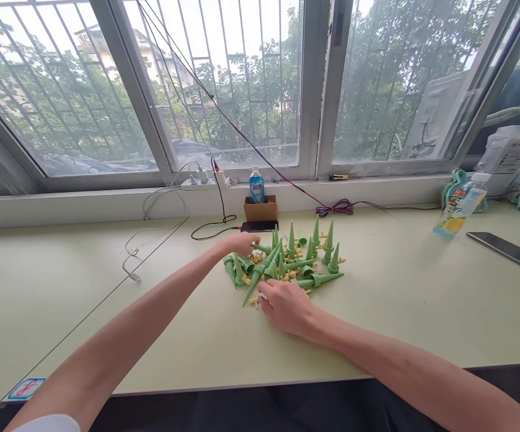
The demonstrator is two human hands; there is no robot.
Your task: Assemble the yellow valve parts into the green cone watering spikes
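Note:
A pile of green plastic plant watering spikes (260, 273) lies on the table in front of me, some standing point up, others on their sides. Small yellow T-shaped valves (254, 303) are mixed among them. My left hand (243, 242) reaches to the far left of the pile, its fingers closed at the end of a green spike (263, 248). At the near edge, my right hand (286, 305) rests with curled fingers against the pile. What lies between those fingers is hidden.
Behind the pile are a phone (260, 226) and a small cardboard box (260, 210) with a blue bottle (256, 185). A coiled cable (336, 207) lies by the sill. To the right are a drink bottle (460, 207) and another phone (512, 249). A white cable (131, 264) lies left.

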